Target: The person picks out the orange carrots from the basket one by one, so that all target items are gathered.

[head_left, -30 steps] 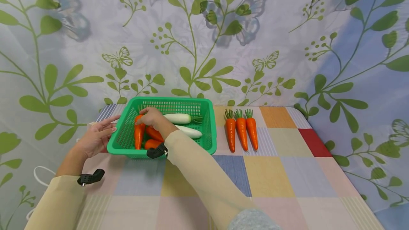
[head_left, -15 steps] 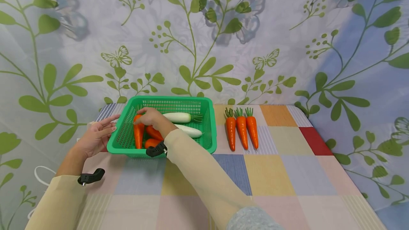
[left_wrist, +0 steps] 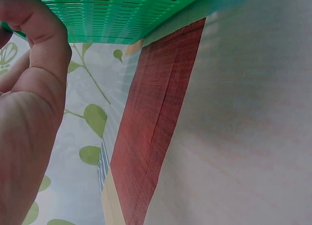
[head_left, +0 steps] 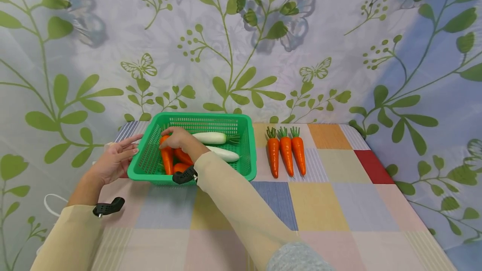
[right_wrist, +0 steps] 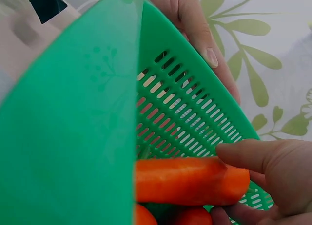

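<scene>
In the head view, my right hand (head_left: 180, 140) reaches into the green plastic basket (head_left: 205, 182) and pinches an orange carrot (head_left: 166, 158) near its thick end. The right wrist view shows the thumb above that carrot (right_wrist: 185, 181) and fingers below it. Beneath and beside it lie other carrots (head_left: 182, 156), partly covered by my right hand and wrist. Two white radishes (head_left: 211, 138) lie in the basket's right part. At the basket's left side my left hand (head_left: 113, 162) touches the outside of the rim, its fingers extended.
Three carrots (head_left: 286, 156) with green tops lie side by side on the patchwork tablecloth (head_left: 320, 208), right of the basket. A leaf-patterned curtain (head_left: 241, 53) hangs behind the table. A white cable (head_left: 50, 204) is at the left.
The gripped carrot's lower tip has swung slightly to the right inside the basket. My left hand stays at the rim, and the basket has not visibly moved.
</scene>
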Motion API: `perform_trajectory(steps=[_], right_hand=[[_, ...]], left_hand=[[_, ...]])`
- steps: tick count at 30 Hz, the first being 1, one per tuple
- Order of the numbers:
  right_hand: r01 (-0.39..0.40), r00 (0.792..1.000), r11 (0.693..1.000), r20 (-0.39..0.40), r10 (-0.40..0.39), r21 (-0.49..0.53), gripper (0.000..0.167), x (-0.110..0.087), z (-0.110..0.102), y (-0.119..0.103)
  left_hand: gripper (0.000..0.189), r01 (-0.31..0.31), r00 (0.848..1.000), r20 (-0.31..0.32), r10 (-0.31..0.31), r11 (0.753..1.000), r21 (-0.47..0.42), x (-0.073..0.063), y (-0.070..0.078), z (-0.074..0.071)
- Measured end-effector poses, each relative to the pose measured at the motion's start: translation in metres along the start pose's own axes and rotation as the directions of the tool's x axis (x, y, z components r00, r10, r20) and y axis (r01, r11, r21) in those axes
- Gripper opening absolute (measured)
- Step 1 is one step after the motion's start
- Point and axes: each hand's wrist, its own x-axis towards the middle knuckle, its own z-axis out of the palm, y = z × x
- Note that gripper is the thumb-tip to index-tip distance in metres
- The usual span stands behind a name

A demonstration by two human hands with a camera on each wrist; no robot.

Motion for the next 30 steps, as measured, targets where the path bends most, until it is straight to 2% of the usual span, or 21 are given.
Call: perform_trajectory(steps=[11,15,21,30], right_hand=[[0.035,0.994,0.999,-0.109,-0.031,0.036,0.042,-0.002,0.001,0.001],[0.043,0.994,0.996,-0.102,-0.035,0.075,0.043,-0.007,-0.004,0.001],[0.046,0.994,0.988,-0.1,-0.032,0.144,0.045,-0.009,-0.012,0.006],[0.144,0.987,0.954,-0.107,-0.12,0.262,0.047,-0.013,-0.027,0.012]], left_hand=[[0.055,0.004,1.0,-0.021,-0.004,1.0,0.005,0.001,0.001,0.002],[0.055,-0.001,1.0,-0.023,0.001,1.0,0.02,0.001,0.0,0.001],[0.057,0.031,0.998,-0.049,-0.029,0.999,0.042,0.001,0.002,0.002],[0.058,0.012,0.999,-0.038,-0.011,0.999,0.038,0.001,0.003,0.003]])
